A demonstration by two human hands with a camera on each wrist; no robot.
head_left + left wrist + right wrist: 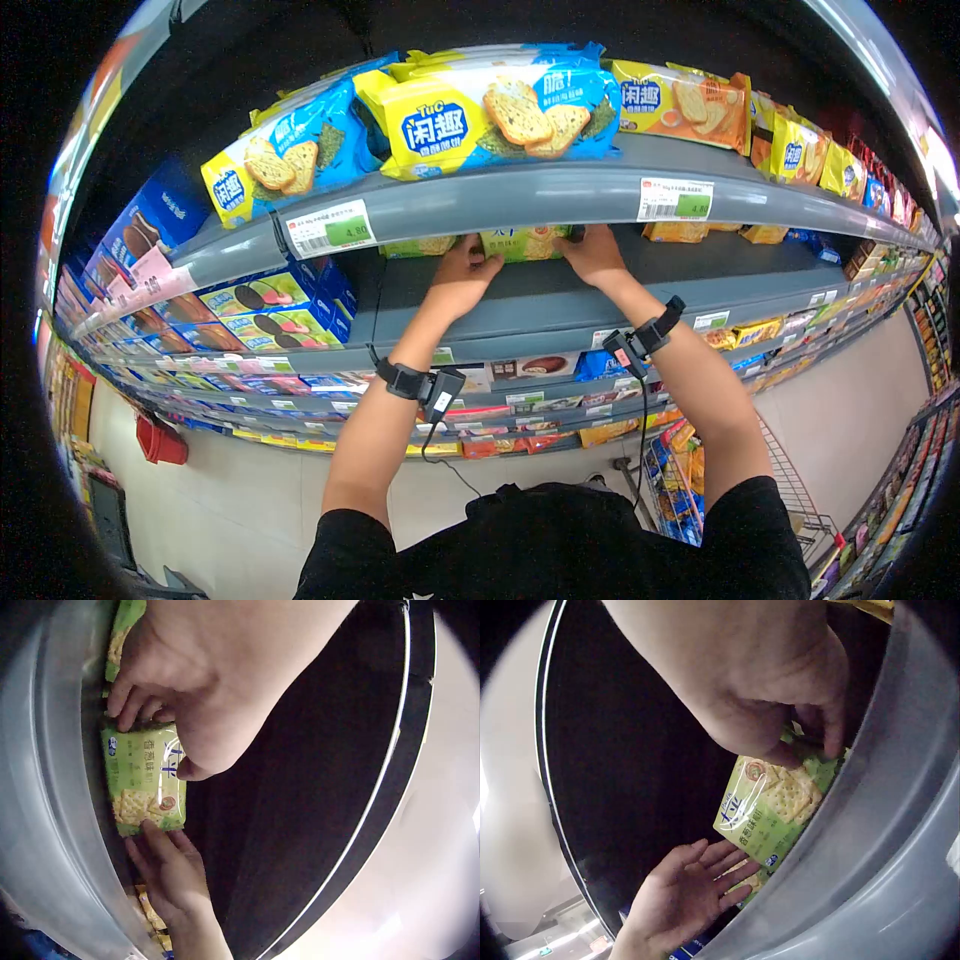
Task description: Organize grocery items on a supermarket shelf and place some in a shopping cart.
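Note:
A green cracker package [522, 245] [146, 776] [769, 802] lies on the lower shelf, between the two hands. My right hand [597, 257] [176, 874] [757, 675] pinches one end, with its thumb and fingers at the corner. At the other end is my left hand [465, 277] [202, 690] [679, 896], its loosely extended fingers touching the package's edge, with the palm showing in the right wrist view. Another green package [418, 246] [124, 634] sits just left of it. The fingertips at both ends are partly hidden.
The upper shelf edge [540, 192] runs low over the hands, with blue-and-yellow cracker packs [500, 118] above it. Blue cookie boxes [270, 310] stand left, orange packs [675, 232] right. A loaded shopping cart [790, 470] is below right, a red basket [160, 440] below left.

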